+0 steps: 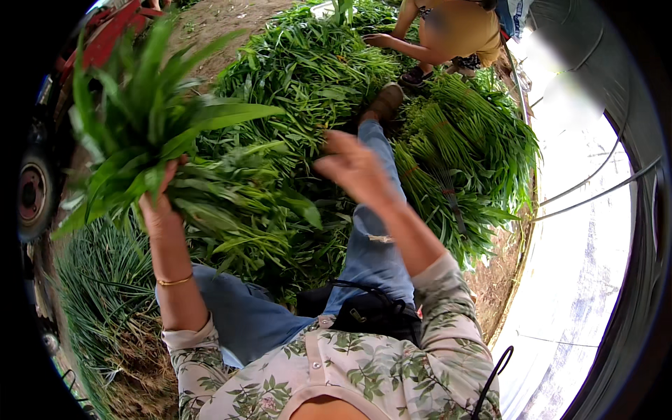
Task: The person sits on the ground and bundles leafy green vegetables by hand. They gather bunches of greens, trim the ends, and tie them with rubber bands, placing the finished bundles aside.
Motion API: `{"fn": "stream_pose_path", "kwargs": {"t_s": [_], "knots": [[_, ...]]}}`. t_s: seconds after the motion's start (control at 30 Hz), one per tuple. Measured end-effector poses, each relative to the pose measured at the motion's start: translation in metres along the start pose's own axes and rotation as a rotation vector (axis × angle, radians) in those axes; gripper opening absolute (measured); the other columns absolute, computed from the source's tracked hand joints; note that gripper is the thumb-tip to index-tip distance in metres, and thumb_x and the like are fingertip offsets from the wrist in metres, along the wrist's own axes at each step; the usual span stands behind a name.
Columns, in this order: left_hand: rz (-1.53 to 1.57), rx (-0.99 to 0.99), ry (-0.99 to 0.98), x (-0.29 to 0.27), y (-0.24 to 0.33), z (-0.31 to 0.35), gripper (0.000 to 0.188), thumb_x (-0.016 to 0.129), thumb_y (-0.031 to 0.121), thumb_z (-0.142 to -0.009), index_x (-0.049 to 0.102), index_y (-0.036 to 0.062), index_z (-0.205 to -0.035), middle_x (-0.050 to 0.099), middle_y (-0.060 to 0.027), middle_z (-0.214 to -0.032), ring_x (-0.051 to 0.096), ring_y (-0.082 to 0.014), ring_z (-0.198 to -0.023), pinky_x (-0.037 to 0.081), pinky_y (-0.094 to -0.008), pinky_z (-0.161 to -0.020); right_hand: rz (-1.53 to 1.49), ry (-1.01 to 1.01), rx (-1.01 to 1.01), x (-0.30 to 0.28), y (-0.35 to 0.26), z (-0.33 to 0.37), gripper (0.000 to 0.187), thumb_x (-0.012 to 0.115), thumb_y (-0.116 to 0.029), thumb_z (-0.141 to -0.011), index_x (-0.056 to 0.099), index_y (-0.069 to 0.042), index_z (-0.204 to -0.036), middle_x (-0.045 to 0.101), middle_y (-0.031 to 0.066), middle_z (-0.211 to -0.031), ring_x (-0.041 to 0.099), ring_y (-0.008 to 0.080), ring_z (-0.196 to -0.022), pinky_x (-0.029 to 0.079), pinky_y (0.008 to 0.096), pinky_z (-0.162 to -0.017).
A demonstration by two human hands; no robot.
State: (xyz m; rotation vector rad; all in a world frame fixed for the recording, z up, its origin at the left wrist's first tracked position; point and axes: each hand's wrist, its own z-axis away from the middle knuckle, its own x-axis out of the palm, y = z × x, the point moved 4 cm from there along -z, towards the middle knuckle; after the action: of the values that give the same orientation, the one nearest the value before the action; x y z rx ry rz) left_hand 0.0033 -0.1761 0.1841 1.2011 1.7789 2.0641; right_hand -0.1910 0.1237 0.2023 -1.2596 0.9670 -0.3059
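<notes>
My left hand [158,203] is raised on the left, closed round the stems of a bunch of leafy greens [143,129] with long pointed leaves. The bunch is blurred at its tips. Over my stretched-out leg is my right hand [358,171], smeared by motion, so its fingers are unclear; nothing shows in it. Beneath and beyond both hands spreads a pile of loose leafy greens [301,84]. To the right of my leg lie tied bundles of the same greens [455,129], stems side by side.
Another person [455,35] crouches at the far right, one hand on the pile. Long thin onion-like greens [105,280] with roots lie at the left. A wheel [35,192] and red machinery [112,31] stand beyond them. White sheeting [574,280] borders the right. A black bag [371,315] rests on my lap.
</notes>
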Motion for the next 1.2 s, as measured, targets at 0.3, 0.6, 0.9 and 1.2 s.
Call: {"fn": "stream_pose_path", "kwargs": {"t_s": [0.3, 0.6, 0.9, 1.2], "knots": [[0.034, 0.109, 0.343, -0.057, 0.012, 0.001, 0.031, 0.070, 0.012, -0.078, 0.063, -0.0006, -0.106, 0.064, -0.0133, -0.104, 0.060, -0.0240, -0.097, 0.051, -0.0396, -0.082, 1.068, 0.282, 0.679, -0.207, 0.276, 0.113, 0.040, 0.070, -0.033, -0.076, 0.053, -0.004, -0.097, 0.063, 0.0187, -0.099, 0.061, 0.0364, -0.092, 0.050, 0.0453, -0.078], [0.026, 0.277, 0.153, -0.036, 0.081, 0.027, 0.024, 0.067, 0.003, -0.075, 0.063, 0.0019, -0.099, 0.065, -0.0119, -0.095, 0.062, -0.0251, -0.086, 0.051, -0.0374, -0.076, 0.831, 0.662, 0.266, -0.214, 0.224, 0.136, 0.013, 0.054, -0.019, -0.088, 0.054, -0.008, -0.094, 0.062, 0.0119, -0.083, 0.059, 0.0317, -0.071, 0.045, 0.0418, -0.059], [-0.053, 0.192, -0.008, 0.002, 0.112, 0.048, 0.023, 0.062, 0.009, -0.077, 0.061, -0.0004, -0.097, 0.063, -0.0105, -0.091, 0.060, -0.0243, -0.085, 0.049, -0.0371, -0.081, -0.162, 0.257, 0.024, -0.125, 0.088, 0.099, 0.018, 0.050, -0.019, -0.094, 0.057, -0.003, -0.094, 0.057, 0.0008, -0.071, 0.043, 0.0039, -0.052, 0.033, 0.0196, -0.045], [-0.010, 0.236, -0.201, 0.034, 0.104, 0.050, 0.030, 0.060, 0.009, -0.067, 0.060, -0.0026, -0.095, 0.062, -0.0133, -0.087, 0.058, -0.0258, -0.081, 0.048, -0.0382, -0.082, -0.635, -0.408, -0.018, 0.032, 0.028, 0.025, 0.026, 0.065, -0.028, -0.087, 0.058, -0.003, -0.085, 0.052, -0.0040, -0.065, 0.040, 0.0021, -0.053, 0.030, 0.0186, -0.046]]}}
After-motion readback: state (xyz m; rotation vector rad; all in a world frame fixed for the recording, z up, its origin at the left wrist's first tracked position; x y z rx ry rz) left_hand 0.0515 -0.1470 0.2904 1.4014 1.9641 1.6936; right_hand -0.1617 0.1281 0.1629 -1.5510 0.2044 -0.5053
